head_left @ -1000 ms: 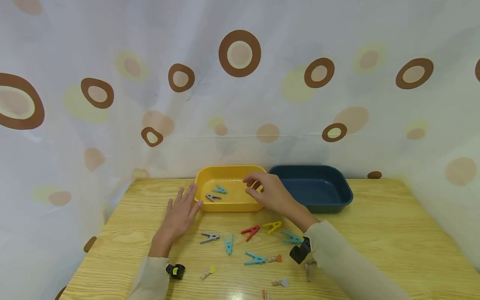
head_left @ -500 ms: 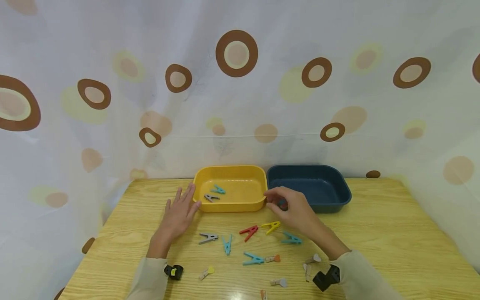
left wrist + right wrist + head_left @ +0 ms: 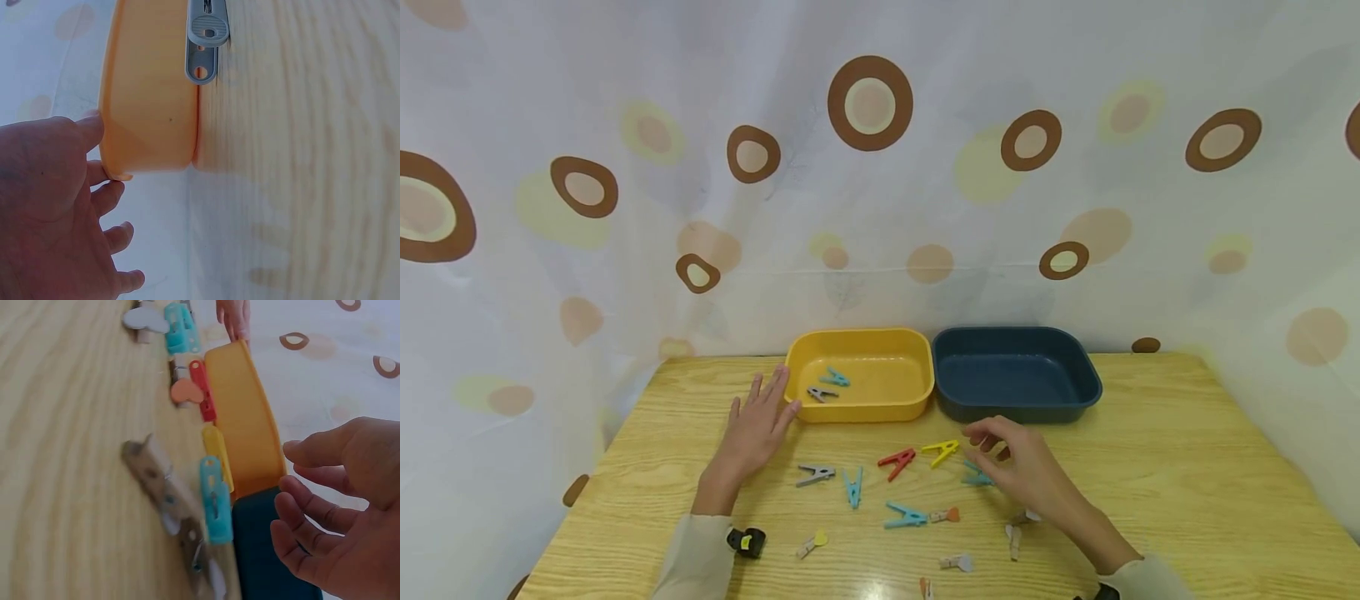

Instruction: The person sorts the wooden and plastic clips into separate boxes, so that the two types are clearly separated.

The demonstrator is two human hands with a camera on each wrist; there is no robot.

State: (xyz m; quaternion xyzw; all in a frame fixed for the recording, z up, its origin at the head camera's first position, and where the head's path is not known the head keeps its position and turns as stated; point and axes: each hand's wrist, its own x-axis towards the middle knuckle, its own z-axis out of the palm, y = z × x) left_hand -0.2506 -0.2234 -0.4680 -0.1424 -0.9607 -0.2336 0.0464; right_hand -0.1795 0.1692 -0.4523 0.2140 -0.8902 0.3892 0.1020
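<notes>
My left hand (image 3: 758, 425) lies flat and open on the wooden table (image 3: 1150, 467), its fingertips against the left front corner of the yellow tray (image 3: 865, 410); the left wrist view shows this hand (image 3: 56, 206) beside the tray wall (image 3: 150, 94). A teal clip (image 3: 835, 377) and a grey clip (image 3: 822, 393) lie in that tray. My right hand (image 3: 1011, 454) hovers with loosely bent fingers, holding nothing, over a teal clip (image 3: 976, 477) in front of the empty dark blue tray (image 3: 1015, 410). In the right wrist view the right hand (image 3: 337, 512) is above the teal clip (image 3: 215, 500).
Loose clips lie across the table's middle: grey (image 3: 816, 475), teal (image 3: 852, 487), red (image 3: 898, 463), yellow (image 3: 942, 452), another teal (image 3: 904, 518), and several small wooden ones (image 3: 957, 563) nearer me. A spotted curtain (image 3: 880, 167) hangs behind the trays.
My right hand drew back from over the yellow tray, past the blue tray's front, down to the clips on the table. The left hand stayed put.
</notes>
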